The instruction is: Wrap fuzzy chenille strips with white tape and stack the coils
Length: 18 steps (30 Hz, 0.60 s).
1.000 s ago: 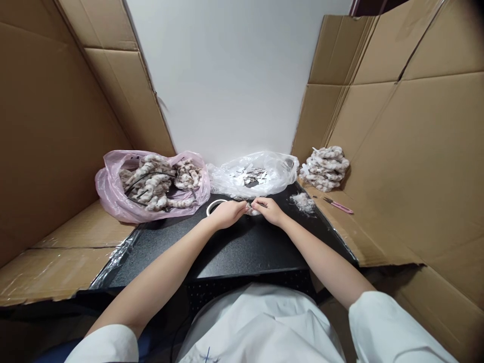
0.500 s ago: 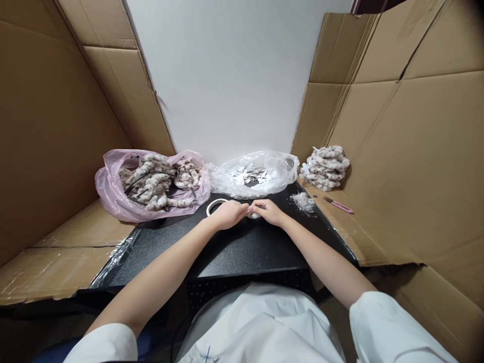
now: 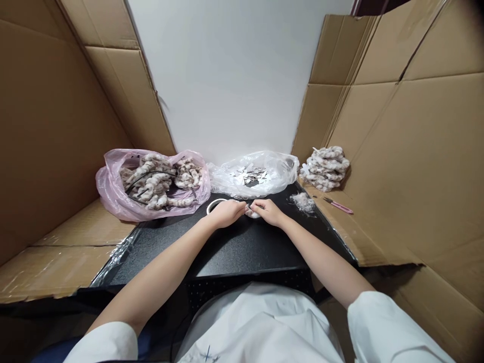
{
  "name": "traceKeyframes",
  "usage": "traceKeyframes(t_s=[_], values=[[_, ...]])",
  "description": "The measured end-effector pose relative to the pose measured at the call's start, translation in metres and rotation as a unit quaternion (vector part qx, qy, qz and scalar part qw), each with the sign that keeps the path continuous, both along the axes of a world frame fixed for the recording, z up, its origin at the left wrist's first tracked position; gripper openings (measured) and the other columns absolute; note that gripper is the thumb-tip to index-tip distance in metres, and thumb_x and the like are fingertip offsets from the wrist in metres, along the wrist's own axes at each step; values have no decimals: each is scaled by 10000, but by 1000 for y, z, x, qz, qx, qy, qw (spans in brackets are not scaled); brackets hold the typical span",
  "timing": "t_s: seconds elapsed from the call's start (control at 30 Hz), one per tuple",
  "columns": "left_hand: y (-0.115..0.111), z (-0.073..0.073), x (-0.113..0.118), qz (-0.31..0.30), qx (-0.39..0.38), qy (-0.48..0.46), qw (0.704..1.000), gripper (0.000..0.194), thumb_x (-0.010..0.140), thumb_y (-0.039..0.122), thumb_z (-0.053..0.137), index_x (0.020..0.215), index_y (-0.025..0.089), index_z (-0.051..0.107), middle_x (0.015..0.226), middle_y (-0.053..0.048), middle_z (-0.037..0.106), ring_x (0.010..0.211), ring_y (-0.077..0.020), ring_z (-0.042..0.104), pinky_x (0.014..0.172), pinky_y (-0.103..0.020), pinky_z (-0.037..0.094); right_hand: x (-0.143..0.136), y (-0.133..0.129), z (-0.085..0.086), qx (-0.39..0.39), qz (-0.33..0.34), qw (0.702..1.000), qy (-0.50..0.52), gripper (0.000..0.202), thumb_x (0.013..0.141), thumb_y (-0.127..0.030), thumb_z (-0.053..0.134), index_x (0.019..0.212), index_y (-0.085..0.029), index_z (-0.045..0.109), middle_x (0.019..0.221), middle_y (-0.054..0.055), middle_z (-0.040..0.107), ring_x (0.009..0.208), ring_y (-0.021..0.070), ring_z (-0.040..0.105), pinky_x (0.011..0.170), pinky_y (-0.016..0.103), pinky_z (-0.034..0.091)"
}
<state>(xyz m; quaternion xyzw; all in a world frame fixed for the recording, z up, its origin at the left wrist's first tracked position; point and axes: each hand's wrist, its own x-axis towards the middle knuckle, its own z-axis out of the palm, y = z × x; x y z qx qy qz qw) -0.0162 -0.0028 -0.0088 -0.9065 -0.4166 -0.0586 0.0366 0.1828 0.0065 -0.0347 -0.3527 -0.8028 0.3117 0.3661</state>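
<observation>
Over the black table [image 3: 242,252], my left hand [image 3: 229,213] and my right hand [image 3: 266,210] are close together, fingers pinched around a small fluffy white-and-brown piece [image 3: 252,212]. The fluffy piece shows between the fingertips; its far parts are hidden. A white ring [image 3: 212,204], perhaps a tape roll, lies just beyond my left hand and is partly covered by it. Behind the hands sits an open clear plastic bag [image 3: 280,169] holding many small white tags.
An open pink bag [image 3: 109,194] at the left holds fluffy strands and dark strips. At the right are a stack of fluffy loops [image 3: 327,169], loose fluff [image 3: 303,202] and pink-handled snips [image 3: 342,207]. Cardboard walls [image 3: 427,151] stand on both sides.
My hands have moved slightly apart, the left one shifting a little to the left. More of the fluffy piece shows between them.
</observation>
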Motion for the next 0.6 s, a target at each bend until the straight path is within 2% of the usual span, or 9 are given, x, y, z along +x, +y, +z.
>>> traceKeyframes(t_s=[0.3,0.47,0.6], values=[[-4,-2,5,-14,2,17,1000,412,968,394,243,903,176,586,757,-87,652,710,-227,623,613,-290,401,-4,0,-6,-32,46,998,9,329,866,-405,487,734,-141,633,707,38,651,666,137,561,657,251,418],[-5,-3,7,-4,-4,29,1000,387,964,382,261,932,173,584,794,-101,666,736,-234,636,632,-296,416,-4,-2,-5,-33,48,998,8,348,866,-430,485,723,-144,622,701,34,641,660,134,554,652,248,410],[-3,-1,7,3,7,18,1000,385,967,375,257,921,178,585,797,-98,668,742,-235,636,648,-299,422,-2,-1,-1,-21,21,1000,2,351,865,-439,470,704,-152,591,644,7,585,606,117,499,603,231,370]])
